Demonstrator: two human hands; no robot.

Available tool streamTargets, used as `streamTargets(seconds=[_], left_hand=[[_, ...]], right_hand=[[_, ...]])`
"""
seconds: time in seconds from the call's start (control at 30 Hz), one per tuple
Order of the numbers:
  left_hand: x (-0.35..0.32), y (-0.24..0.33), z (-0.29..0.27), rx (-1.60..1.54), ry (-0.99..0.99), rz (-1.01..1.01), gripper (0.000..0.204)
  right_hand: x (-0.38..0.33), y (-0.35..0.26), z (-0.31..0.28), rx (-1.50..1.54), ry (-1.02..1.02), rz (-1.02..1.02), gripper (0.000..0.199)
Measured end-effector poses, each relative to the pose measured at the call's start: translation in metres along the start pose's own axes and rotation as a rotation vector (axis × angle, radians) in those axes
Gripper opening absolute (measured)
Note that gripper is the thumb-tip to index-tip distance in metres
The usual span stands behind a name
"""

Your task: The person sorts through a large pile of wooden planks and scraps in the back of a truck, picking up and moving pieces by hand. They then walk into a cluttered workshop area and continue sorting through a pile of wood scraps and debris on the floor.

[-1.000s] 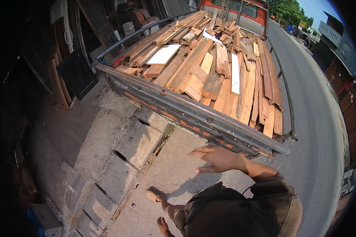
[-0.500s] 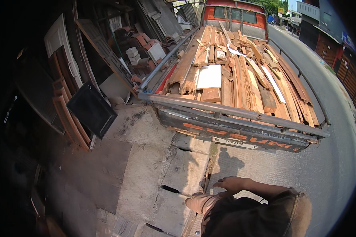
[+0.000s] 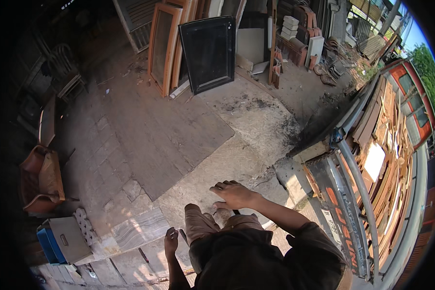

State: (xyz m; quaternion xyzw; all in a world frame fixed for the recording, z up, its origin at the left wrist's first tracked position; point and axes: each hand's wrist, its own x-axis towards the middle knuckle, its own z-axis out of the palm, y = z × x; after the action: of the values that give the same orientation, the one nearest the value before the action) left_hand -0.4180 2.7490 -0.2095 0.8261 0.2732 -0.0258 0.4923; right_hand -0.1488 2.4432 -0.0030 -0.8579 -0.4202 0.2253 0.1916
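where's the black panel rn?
Upper middle of the head view: the black panel stands immediately right of the wooden frame, well beyond the right hand.

The black rectangular framed panel [image 3: 208, 55] partly covers the orange-brown wooden frames [image 3: 172, 53] just left of it. Far to the panel's right, the front end of the red-cabbed truck [image 3: 345, 198] is hidden beyond its cab. Well below the panel, the bare left hand [image 3: 171, 240] is too small to show whether it grips anything, the bare right hand [image 3: 237, 195] hides its palm, and the lower edge cuts off the dark short-sleeved shirt [image 3: 246, 261]. Left of the panel, shadow blurs the slatted chair [image 3: 65, 72].
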Motion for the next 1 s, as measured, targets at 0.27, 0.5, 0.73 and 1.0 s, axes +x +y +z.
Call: streamTargets(seconds=[0.27,0.5,0.73,1.0], left_hand=[[0.128,-0.114,-0.117,-0.309,0.526,-0.485,0.045],[0.284,0.017,-0.190,-0.349,-0.358,-0.881,0.053],[0.522,0.150,-0.317,-0.360,-0.257,-0.349,0.042],[0.707,0.083,-0.430,0.045,0.133,-0.549,0.046]], right_hand=[[0.324,0.009,-0.104,0.161,-0.021,-0.009,0.064],[0.402,0.053,-0.155,0.098,-0.323,0.181,0.064],[0.509,0.050,-0.194,0.519,-0.186,0.444,0.052],[0.781,0.076,-0.255,1.047,0.310,0.543,0.036]])
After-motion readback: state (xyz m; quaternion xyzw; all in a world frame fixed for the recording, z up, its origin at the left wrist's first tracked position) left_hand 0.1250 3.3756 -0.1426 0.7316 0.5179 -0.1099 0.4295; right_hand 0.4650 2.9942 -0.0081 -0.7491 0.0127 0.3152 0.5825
